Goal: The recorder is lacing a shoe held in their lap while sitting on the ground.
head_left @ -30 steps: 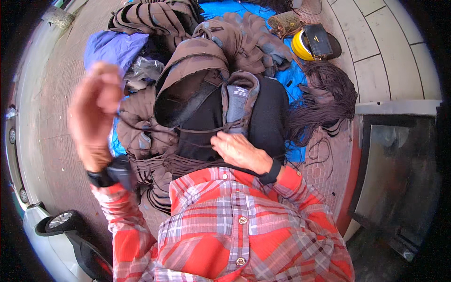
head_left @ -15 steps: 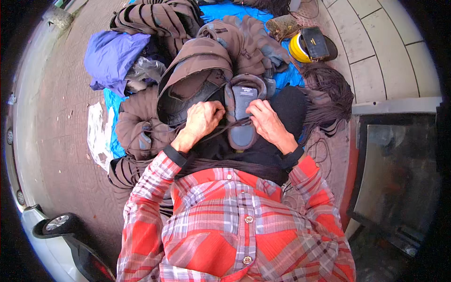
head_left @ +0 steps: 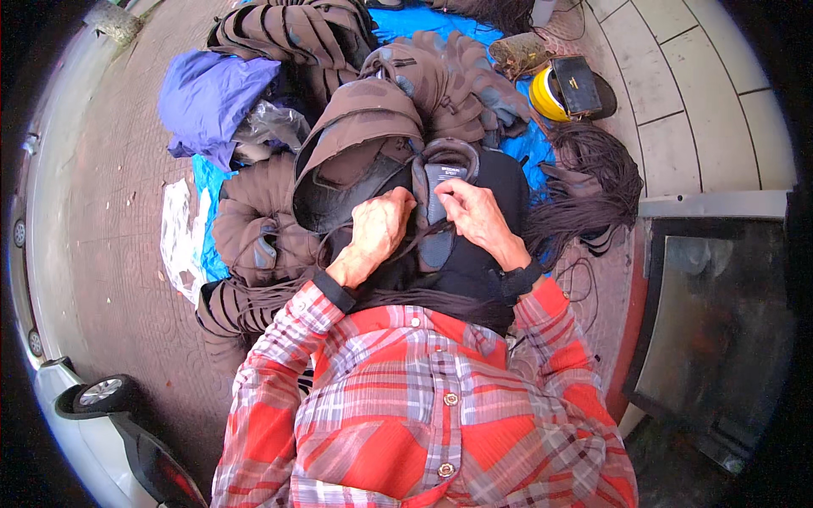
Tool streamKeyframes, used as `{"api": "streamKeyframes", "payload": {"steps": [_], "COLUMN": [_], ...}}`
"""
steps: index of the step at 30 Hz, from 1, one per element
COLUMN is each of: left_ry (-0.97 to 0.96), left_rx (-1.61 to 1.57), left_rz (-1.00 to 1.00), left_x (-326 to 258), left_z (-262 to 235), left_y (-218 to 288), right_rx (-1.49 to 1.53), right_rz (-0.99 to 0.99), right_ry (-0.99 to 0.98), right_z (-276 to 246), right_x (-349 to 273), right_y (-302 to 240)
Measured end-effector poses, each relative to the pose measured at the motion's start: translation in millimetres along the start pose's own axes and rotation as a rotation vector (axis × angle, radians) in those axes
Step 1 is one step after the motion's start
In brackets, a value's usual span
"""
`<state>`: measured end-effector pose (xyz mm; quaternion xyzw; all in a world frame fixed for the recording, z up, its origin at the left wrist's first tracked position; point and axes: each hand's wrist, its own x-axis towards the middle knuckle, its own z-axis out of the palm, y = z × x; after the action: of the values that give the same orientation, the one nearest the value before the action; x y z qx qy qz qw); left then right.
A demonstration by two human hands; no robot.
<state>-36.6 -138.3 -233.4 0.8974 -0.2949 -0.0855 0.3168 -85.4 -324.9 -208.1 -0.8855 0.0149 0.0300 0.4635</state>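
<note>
A brown shoe upper (head_left: 465,157) with a grey lining marked with small white print lies over my dark-trousered lap, its collar facing away from me. At its left edge my left hand (head_left: 383,227) has its fingers closed in a pinch. A dark shoelace (head_left: 412,246) runs from beneath that hand across the upper. Over the upper's right side my right hand (head_left: 480,218) is pinched too, on the lace by the look of it; the fingertips partly hide it. Just left of the upper stands a nested stack of brown uppers (head_left: 360,127), hollow side toward me.
Further bundles of brown uppers (head_left: 258,190) surround my lap on a blue sheet (head_left: 436,27). A purple cloth (head_left: 212,97) lies at left. To the right are a heap of dark laces (head_left: 593,190), a yellow tub (head_left: 546,95) with a black box, and a glass-fronted frame (head_left: 711,313).
Both hands stay at the upper. The lace between them, stretched nearly level before, now slants down toward the left. The upper has turned slightly, and the whole view has shifted a little.
</note>
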Motion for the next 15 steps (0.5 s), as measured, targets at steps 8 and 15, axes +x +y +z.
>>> {"api": "streamKeyframes", "payload": {"steps": [8,15], "left_ry": [0.106,0.185], "left_rx": [-0.008,0.052], "left_rz": [-0.097,-0.197], "left_x": [0,-3], "left_z": [12,25], "left_y": [4,10], "right_rx": [0.438,0.705], "right_rz": [0.341,0.373], "right_ry": [-0.232,-0.307], "right_z": [6,11], "right_x": [0,0], "right_y": [-5,-1]}}
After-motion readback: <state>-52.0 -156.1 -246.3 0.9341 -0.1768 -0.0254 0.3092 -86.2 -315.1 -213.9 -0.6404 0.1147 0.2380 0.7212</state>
